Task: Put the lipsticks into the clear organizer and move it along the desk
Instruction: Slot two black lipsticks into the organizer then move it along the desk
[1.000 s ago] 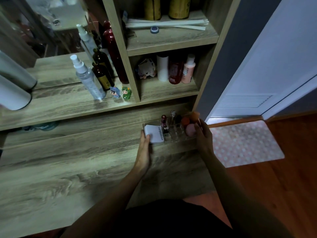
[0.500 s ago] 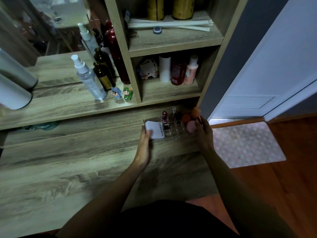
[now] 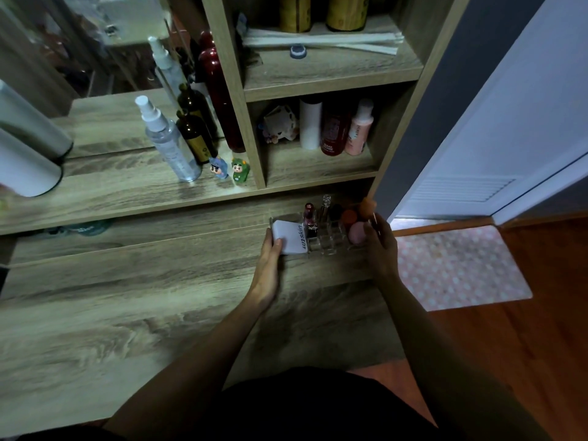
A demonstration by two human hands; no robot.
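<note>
Left hand [image 3: 270, 259]: fingers closed on the left end of the clear organizer [image 3: 321, 241], thumb on a white compact [image 3: 291, 238] lettered "4U2skin". Right hand [image 3: 378, 246]: grips the organizer's right end. Between the hands: one dark red lipstick [image 3: 309, 218] upright in a compartment, pink sponge [image 3: 357, 233] beside the right fingers. Organizer rests on the bench [image 3: 127, 313].

dim wooden desk [image 3: 127, 313], shelves [image 3: 318, 81], spotted mat [image 3: 455, 268]

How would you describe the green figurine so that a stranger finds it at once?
Look at the upper wooden shelf beside the upright divider. Two small figurines stand there below the bottles; the green figurine is nearest the divider, while the blue figurine stands left of it.
</note>
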